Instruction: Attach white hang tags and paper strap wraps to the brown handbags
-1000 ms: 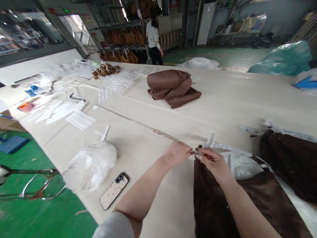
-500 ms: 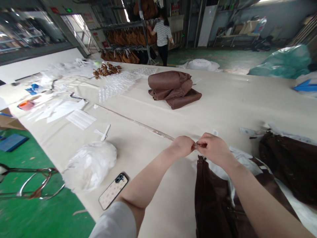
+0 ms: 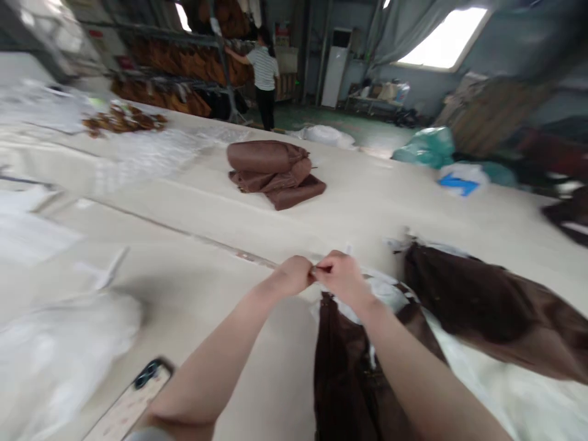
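My left hand (image 3: pixel 294 277) and my right hand (image 3: pixel 342 275) meet knuckle to knuckle over the cream table (image 3: pixel 367 202). Both are closed in a pinch on a small thing between the fingertips, too small and blurred to name. Directly below them lies a dark brown garment (image 3: pixel 342 373) with white plastic wrap (image 3: pixel 383 294) at its top edge. The whole picture is smeared by motion.
A folded brown pile (image 3: pixel 273 171) sits mid-table. Another dark brown garment (image 3: pixel 487 306) lies to the right on plastic. A phone (image 3: pixel 133 398) and a white plastic bag (image 3: pixel 59 349) are near the left front edge. A person in a striped top (image 3: pixel 264 76) stands at racks far back.
The view has swung right and blurred, so the phone and bag slid left. My hands stay pinched together over the brown garment, as half a second ago; a second ago they held a white strip apart.
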`<state>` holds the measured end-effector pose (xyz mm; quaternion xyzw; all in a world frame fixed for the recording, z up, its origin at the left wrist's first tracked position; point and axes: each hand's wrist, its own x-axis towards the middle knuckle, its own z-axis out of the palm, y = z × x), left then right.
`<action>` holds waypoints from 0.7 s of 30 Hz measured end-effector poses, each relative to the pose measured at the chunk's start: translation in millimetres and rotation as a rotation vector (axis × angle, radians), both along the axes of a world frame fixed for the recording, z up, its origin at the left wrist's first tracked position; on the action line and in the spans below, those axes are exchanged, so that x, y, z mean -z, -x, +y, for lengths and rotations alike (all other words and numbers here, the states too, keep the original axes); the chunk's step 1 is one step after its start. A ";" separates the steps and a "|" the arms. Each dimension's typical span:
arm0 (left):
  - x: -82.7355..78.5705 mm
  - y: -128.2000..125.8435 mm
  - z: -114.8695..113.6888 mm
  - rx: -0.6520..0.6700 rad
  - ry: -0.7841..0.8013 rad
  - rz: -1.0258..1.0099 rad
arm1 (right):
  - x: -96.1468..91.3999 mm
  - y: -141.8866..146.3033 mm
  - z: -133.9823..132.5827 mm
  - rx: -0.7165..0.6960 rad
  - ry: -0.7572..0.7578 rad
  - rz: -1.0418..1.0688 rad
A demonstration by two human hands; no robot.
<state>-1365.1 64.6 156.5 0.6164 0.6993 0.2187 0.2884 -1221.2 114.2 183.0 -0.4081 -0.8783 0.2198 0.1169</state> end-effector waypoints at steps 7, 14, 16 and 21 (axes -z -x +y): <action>19.9 -11.5 -1.3 0.000 -0.195 -0.413 | -7.9 6.0 2.1 -0.058 -0.291 -0.303; 46.6 -23.8 -8.1 -0.516 -0.431 -0.253 | 10.7 -16.7 -4.4 -0.045 -0.202 -0.239; 61.6 -11.8 -3.6 -0.613 -0.430 -0.233 | 12.3 -27.2 -6.8 -0.058 -0.157 -0.177; 102.3 6.9 -12.9 -0.603 -0.187 -0.304 | -13.3 -69.0 -31.6 -0.066 -0.103 0.240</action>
